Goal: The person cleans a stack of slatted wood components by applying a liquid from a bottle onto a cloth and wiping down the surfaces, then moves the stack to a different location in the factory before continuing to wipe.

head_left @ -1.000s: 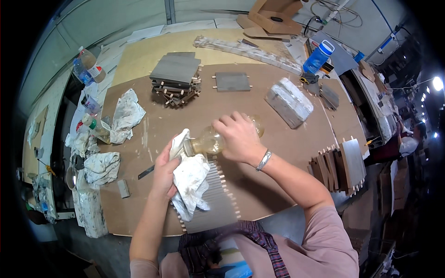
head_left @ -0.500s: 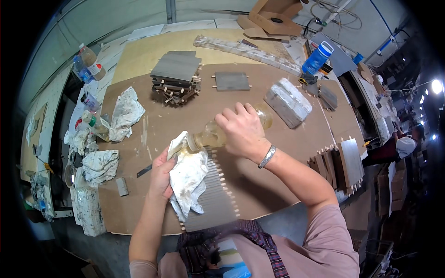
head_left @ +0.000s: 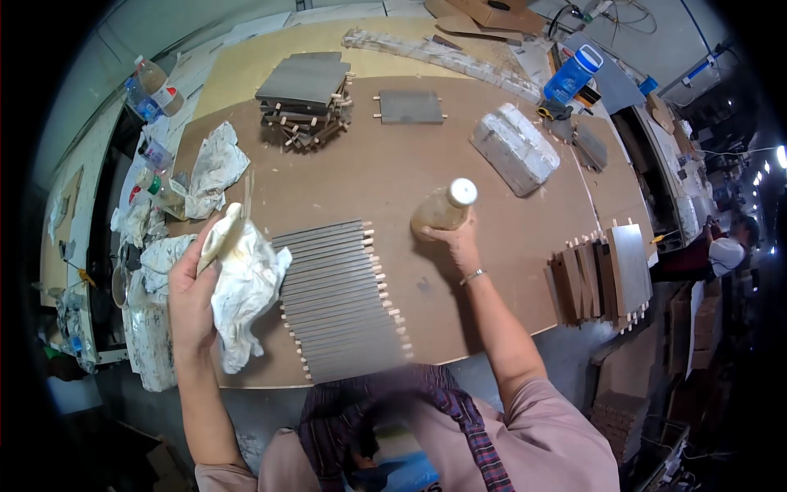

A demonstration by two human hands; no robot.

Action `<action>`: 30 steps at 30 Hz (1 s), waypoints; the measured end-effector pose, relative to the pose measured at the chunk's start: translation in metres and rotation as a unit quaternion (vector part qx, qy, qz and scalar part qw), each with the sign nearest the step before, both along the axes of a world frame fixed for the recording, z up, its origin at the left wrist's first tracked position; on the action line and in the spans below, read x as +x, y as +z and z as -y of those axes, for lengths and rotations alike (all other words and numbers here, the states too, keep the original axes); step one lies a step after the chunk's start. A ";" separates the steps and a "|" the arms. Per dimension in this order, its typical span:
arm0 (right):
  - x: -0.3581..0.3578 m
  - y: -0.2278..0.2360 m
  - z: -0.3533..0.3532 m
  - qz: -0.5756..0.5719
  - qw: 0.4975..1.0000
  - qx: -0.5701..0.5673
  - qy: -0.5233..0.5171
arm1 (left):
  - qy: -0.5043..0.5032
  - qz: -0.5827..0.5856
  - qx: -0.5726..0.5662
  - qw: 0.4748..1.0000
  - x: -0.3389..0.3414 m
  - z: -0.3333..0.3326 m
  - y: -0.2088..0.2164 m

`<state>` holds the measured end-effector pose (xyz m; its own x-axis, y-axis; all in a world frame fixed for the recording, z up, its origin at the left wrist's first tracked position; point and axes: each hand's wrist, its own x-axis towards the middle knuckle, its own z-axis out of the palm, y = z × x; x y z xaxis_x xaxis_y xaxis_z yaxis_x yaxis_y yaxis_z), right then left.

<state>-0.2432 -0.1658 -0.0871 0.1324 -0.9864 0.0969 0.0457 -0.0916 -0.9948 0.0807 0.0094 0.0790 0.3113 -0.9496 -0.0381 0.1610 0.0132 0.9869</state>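
We see an evenly lit tabletop (head_left: 393,164) with soft shadows; bright lamps (head_left: 777,156) flare at far right, and fisheye bending darkens the rim.

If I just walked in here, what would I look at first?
Probably the white rag bunched in the left hand, low on the left of the brown table. Next, the cloudy bottle with a white cap that the right hand holds near the middle. Between them lies a neat row of grey slats with little pegs.
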 end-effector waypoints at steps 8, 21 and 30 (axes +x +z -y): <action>-0.002 0.033 -0.080 -0.070 0.992 0.074 -0.079 | -0.015 0.506 -0.058 0.861 -0.043 0.010 -0.026; 0.096 -0.027 -0.062 0.042 0.981 0.023 0.189 | -0.092 0.627 -0.008 0.773 -0.010 -0.055 -0.078; 0.093 -0.025 -0.063 0.009 0.989 0.014 0.144 | -0.067 0.631 -0.022 0.773 0.006 -0.051 -0.100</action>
<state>-0.1504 -0.1026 -0.1120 0.4063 -0.9107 0.0748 0.0837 -0.0444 -0.9955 0.0871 0.0604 -0.0207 -0.0278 -0.9681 0.2490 -0.9261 0.1187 0.3581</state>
